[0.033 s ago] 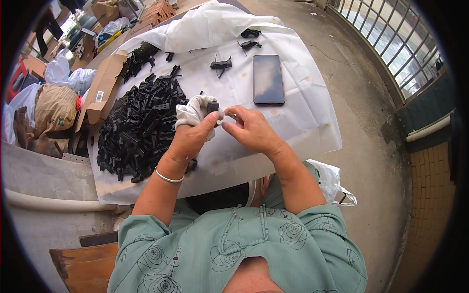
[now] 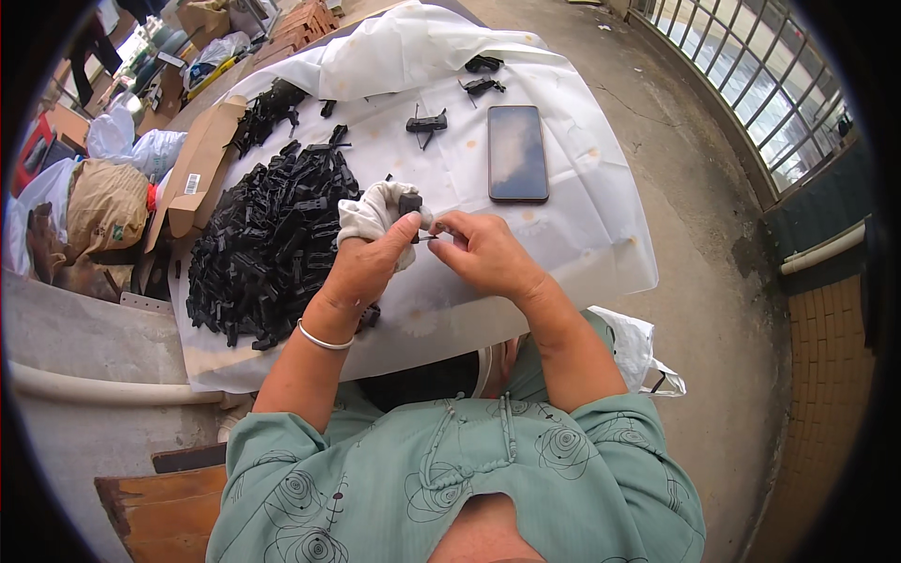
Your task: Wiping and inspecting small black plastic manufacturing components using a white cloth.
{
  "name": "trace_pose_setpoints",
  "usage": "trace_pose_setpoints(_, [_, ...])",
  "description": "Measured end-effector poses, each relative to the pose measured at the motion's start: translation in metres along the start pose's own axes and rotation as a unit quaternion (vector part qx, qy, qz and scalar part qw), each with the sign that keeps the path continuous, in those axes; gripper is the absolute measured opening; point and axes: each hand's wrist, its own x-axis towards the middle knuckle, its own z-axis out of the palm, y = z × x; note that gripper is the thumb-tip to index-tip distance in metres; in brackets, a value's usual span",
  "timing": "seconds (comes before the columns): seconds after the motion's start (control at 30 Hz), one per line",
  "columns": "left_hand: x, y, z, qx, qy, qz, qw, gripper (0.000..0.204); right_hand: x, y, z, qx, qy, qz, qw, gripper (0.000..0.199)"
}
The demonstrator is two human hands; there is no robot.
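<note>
My left hand [image 2: 371, 265] is closed on a small black plastic part [image 2: 410, 204], thumb pressed against it. A white cloth [image 2: 366, 218], perhaps a glove, is bunched over that hand's fingers and hides most of them. Close on its right, my right hand [image 2: 490, 255] pinches a thin dark strip [image 2: 427, 237] that reaches to the black part. Whether the strip belongs to the part I cannot tell. To the left lies a large heap of similar black plastic parts [image 2: 272, 235]. A single black part [image 2: 427, 123] lies beyond my hands.
A dark-screened phone [image 2: 517, 155] lies on the white plastic sheet [image 2: 582, 239] that covers the table. More black parts [image 2: 481, 86] sit at its far side. A cardboard flap [image 2: 192, 178] stands along the left edge, with bags [image 2: 103, 206] beyond. A barred railing [image 2: 751, 75] runs at right.
The fingers of my right hand have drawn together slightly, and the thin dark strip between them now shows more plainly. My left hand stays in place.
</note>
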Motion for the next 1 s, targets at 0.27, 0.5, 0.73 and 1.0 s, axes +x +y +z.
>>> trace_pose_setpoints(0.27, [-0.007,0.008,0.0,0.071,-0.075,-0.073,0.992,0.03,0.002,-0.004,0.006,0.201,0.079,-0.044,0.975,0.015])
trace_pose_setpoints(0.5, [-0.01,0.009,0.002,-0.042,-0.098,-0.083,0.991,0.024,0.003,-0.004,0.006,0.196,0.036,0.02,0.98,0.01])
trace_pose_setpoints(0.73, [-0.007,-0.002,0.005,0.195,-0.046,0.012,0.98,0.021,0.002,-0.004,0.014,0.124,0.026,-0.041,0.991,0.023])
trace_pose_setpoints(1.0, [-0.01,0.004,0.01,0.316,-0.011,0.141,0.938,0.023,0.004,-0.01,0.037,0.095,0.143,-0.041,0.984,0.023])
